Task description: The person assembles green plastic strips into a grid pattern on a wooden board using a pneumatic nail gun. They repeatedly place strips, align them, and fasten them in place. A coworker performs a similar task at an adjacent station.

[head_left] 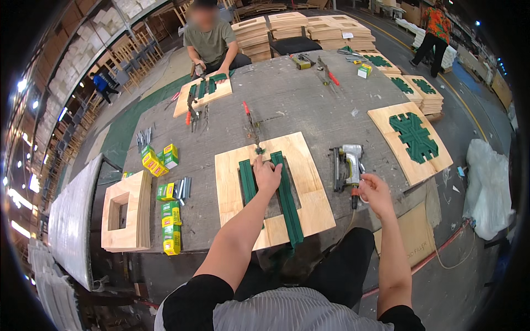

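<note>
A square plywood frame (312, 187) with a central opening lies in front of me. Two dark green webbing straps (288, 201) run across it from far to near. The right one hangs past the near edge. My left hand (268, 177) rests between the straps near the frame's far side, fingers spread, its thumb against the right strap. Right of the frame, a silver staple gun (349, 165) lies on the table with an air hose at its near end. My right hand (376, 194) is beside that end, fingers curled together; what is in them, if anything, I cannot make out.
A red-handled clamp (248, 118) stands beyond the frame. At left are stacked plywood frames (124, 209) and yellow-green boxes (170, 212) with staple strips. Another frame (433, 163) with woven green webbing lies at right. A co-worker (208, 44) handles a webbed frame across the table.
</note>
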A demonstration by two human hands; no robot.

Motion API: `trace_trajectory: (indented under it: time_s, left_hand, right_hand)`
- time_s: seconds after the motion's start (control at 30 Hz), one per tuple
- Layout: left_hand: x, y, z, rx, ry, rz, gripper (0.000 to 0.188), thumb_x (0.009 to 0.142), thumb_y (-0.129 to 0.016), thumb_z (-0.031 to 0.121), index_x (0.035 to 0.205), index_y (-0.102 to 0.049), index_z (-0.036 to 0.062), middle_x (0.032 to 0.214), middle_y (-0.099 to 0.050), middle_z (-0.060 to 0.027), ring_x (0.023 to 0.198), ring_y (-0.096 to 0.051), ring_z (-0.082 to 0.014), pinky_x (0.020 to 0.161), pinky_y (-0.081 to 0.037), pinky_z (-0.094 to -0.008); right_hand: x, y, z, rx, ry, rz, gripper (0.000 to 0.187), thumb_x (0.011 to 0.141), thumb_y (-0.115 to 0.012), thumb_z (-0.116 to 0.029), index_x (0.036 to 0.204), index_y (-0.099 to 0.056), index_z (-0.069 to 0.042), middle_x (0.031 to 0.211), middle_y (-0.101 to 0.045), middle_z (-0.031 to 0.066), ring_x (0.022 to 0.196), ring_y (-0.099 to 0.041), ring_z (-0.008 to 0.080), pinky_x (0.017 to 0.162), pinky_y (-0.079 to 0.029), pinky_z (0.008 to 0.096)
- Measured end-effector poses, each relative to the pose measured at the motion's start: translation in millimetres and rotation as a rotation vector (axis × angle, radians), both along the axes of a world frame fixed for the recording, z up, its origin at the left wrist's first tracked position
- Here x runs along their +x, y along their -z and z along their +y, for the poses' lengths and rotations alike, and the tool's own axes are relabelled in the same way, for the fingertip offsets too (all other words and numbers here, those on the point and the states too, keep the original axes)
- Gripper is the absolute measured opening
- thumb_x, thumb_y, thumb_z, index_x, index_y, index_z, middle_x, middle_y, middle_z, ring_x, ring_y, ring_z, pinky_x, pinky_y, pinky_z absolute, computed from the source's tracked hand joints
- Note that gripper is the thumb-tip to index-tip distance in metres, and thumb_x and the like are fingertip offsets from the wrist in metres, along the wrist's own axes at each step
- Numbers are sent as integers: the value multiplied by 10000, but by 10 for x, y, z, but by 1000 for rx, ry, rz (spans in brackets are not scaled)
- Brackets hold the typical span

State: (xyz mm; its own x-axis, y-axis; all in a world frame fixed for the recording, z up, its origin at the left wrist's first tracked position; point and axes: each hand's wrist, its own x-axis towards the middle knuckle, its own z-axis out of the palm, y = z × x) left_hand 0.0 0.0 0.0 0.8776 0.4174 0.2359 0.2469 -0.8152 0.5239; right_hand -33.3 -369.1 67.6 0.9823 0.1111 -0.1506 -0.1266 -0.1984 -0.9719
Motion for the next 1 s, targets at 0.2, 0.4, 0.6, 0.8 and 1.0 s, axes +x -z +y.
trace_trajectory:
  time_s: [0.2,0.4,0.6,0.8,1.0]
  left_hand:
    - [-153,-291,29,-1380,-295,35,305,1025,-631,275,1059,-656,-27,992,-726,-138,927,-705,-299,766,-593,-493]
    - [-1359,-299,-736,-1757,211,412,422,1091,-501,290,1337,-534,-51,1272,-670,-188,1102,-690,-334,938,-573,-494]
    - [-2520,-318,-1015,-1900,424,577,485,1106,-455,366,1352,-539,-44,1323,-643,-218,1192,-659,-361,1058,-524,-473]
    - [-3050,-94,-1088,-1640,522,723,509,1094,-469,436,1318,-607,-1,1301,-677,-145,1234,-642,-264,1074,-500,-396]
    - [-2851,-214,-762,-310,753,657,376,995,-624,390,1121,-732,53,947,-742,-177,882,-727,-291,793,-557,-395]
  right_hand:
    - [-365,-121,378,147,-115,53,317,1008,-658,-169,1269,-634,9,980,-706,51,830,-670,119,715,-528,266]
    - [-568,211,621,216,-193,323,366,1063,-576,-305,1271,-629,-8,1059,-715,96,888,-692,166,737,-550,306]
    - [-878,534,1190,605,-466,785,487,1103,-463,-404,1291,-585,28,1123,-696,169,966,-695,250,849,-579,385]
    - [-1147,377,1686,679,-301,902,416,1121,-409,-392,1212,-549,-12,888,-634,73,743,-602,192,673,-519,361]
    - [-1432,576,1558,473,-196,713,315,1121,-421,-370,1041,-517,-81,658,-462,-34,482,-347,94,452,-321,291]
